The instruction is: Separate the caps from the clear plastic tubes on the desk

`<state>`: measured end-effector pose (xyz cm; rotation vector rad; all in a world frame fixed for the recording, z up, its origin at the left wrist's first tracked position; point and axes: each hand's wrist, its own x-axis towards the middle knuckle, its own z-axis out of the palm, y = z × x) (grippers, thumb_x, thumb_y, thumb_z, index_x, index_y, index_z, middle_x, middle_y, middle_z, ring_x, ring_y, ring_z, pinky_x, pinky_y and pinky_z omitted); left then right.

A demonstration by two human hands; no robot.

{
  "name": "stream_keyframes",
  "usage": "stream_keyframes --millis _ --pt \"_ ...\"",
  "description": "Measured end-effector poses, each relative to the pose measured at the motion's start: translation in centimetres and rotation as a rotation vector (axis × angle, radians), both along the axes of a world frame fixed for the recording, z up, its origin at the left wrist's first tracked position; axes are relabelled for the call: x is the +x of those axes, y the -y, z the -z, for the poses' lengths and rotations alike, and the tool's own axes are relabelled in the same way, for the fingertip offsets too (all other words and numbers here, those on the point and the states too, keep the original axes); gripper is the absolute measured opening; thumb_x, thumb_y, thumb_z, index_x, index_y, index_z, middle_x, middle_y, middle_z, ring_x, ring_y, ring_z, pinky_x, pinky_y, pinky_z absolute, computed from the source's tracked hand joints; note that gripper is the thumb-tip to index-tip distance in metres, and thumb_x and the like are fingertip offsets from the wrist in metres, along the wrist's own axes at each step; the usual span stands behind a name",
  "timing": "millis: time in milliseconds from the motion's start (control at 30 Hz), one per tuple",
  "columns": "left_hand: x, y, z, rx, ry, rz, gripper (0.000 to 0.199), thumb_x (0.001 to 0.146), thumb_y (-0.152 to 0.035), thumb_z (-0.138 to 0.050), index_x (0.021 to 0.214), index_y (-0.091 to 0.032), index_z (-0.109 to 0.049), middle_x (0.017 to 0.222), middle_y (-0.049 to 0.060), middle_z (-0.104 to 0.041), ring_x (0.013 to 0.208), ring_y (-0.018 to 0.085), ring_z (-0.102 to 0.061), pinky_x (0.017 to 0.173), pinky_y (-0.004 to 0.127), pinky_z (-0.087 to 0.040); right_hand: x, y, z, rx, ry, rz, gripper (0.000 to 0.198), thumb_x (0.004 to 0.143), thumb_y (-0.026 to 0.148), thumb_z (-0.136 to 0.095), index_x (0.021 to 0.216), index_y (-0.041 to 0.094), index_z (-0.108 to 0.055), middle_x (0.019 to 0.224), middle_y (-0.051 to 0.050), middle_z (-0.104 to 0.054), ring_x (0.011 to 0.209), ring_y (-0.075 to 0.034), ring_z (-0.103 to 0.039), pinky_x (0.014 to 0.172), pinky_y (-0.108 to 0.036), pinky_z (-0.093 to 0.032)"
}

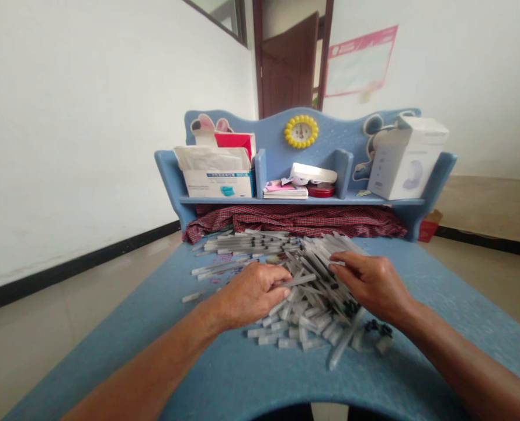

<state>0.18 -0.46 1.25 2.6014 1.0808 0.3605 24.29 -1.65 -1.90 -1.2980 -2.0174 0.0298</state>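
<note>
A translucent pen tube is pinched between the thumb and fingers of my left hand, pointing right over the pile. My right hand reaches over the pile's right side with thumb and fingers close together; what lies between them cannot be made out. Below and between both hands spreads a heap of clear pen caps and tubes. A longer clear tube lies at the heap's front. Small black pieces sit at its right edge. Behind, rows of pen tubes with dark ends lie side by side.
The blue desk has a raised back shelf. On it stand a mask box, a yellow toy clock, a red round tin and a white carton. A checked cloth is bunched underneath.
</note>
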Motion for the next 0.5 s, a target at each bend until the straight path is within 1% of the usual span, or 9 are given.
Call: stream_keyframes --millis 67,133,200,267,367,433,500 --pt "0.4 0.4 0.1 0.062 0.001 0.051 0.015 0.085 -0.016 -0.048 0.085 -0.013 -0.063 0.073 0.0 -0.059 0.07 0.013 -0.055 0.065 0.022 -0.037 -0.4 0.7 -0.4 0.034 0.007 -0.146 0.026 0.088 0.032 -0.052 0.103 0.016 -0.065 0.077 -0.005 -0.068 0.065 -0.016 -0.063 0.061 -0.027 -0.047" --pt "0.8 0.9 0.2 0.107 0.002 0.108 0.015 0.085 -0.016 -0.048 0.086 -0.013 -0.063 0.077 0.002 -0.061 0.075 0.014 -0.056 0.069 0.023 -0.038 -0.9 1.4 -0.6 0.026 0.097 -0.288 0.028 0.089 0.032 -0.051 0.109 0.016 -0.063 0.082 -0.006 -0.067 0.069 -0.016 -0.062 0.062 -0.027 -0.046" --pt "1.3 1.1 0.3 0.131 0.0 0.149 0.015 0.086 -0.015 -0.047 0.087 -0.013 -0.062 0.08 0.004 -0.062 0.078 0.016 -0.058 0.071 0.024 -0.039 -1.3 1.8 -0.8 -0.001 0.188 -0.353 0.026 0.091 0.029 -0.047 0.107 0.015 -0.063 0.083 -0.006 -0.065 0.072 -0.016 -0.062 0.064 -0.027 -0.046" --pt "1.4 1.1 0.2 0.135 -0.005 0.168 0.014 0.086 -0.016 -0.048 0.089 -0.014 -0.062 0.081 0.004 -0.062 0.078 0.016 -0.058 0.071 0.024 -0.039 -1.2 1.8 -1.0 -0.025 0.219 -0.361 0.025 0.093 0.026 -0.043 0.099 0.015 -0.065 0.079 -0.005 -0.065 0.071 -0.016 -0.061 0.064 -0.027 -0.045" --pt "0.9 0.7 -0.6 0.092 -0.01 0.142 0.016 0.087 -0.019 -0.047 0.093 -0.015 -0.061 0.081 0.002 -0.062 0.076 0.015 -0.058 0.07 0.024 -0.039 -0.3 1.2 -1.7 -0.054 0.165 -0.324 0.022 0.092 0.025 -0.046 0.088 0.016 -0.066 0.076 -0.003 -0.065 0.07 -0.014 -0.06 0.065 -0.025 -0.044" --pt "0.2 0.3 -1.4 0.032 -0.015 0.088 0.019 0.089 -0.023 -0.044 0.09 -0.016 -0.061 0.074 0.0 -0.061 0.069 0.014 -0.056 0.064 0.023 -0.038 0.5 0.7 -2.3 -0.082 0.107 -0.296 0.02 0.09 0.024 -0.049 0.084 0.017 -0.066 0.076 -0.002 -0.066 0.069 -0.013 -0.061 0.064 -0.023 -0.043" --pt "-0.5 0.1 -2.3 -0.025 -0.014 0.042 0.024 0.09 -0.027 -0.041 0.08 -0.015 -0.061 0.065 -0.002 -0.057 0.062 0.012 -0.053 0.058 0.021 -0.035 1.1 0.5 -2.8 -0.115 0.074 -0.285 0.019 0.089 0.024 -0.05 0.083 0.017 -0.067 0.076 -0.002 -0.067 0.069 -0.012 -0.061 0.063 -0.022 -0.043"
